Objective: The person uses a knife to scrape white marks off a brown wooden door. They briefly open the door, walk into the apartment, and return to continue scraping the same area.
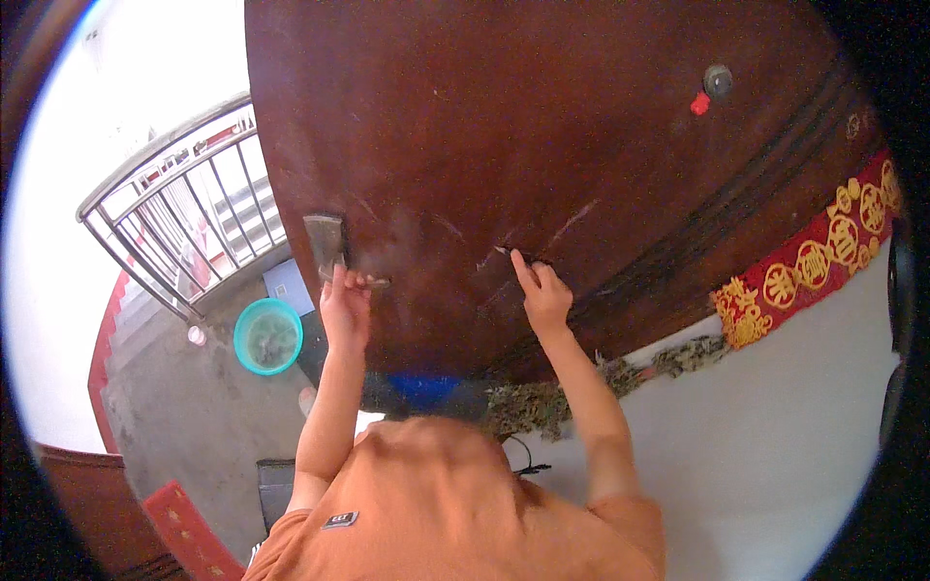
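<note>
A large brown door with pale scratch marks fills the middle of the view. My left hand is closed round a metal door handle near the door's left edge; the fingers hide part of its lever. Farther right, my right hand pinches a thin, dark tool with a pale pointed tip, the index finger stretched along it. That tip is at the door surface, between scratches; its exact kind is too small to tell.
A turquoise basin of cloudy water stands on the grey floor at left, beside a metal railing and stairs. On the right are a red-and-gold banner, a round metal fitting and crumpled mottled cloth.
</note>
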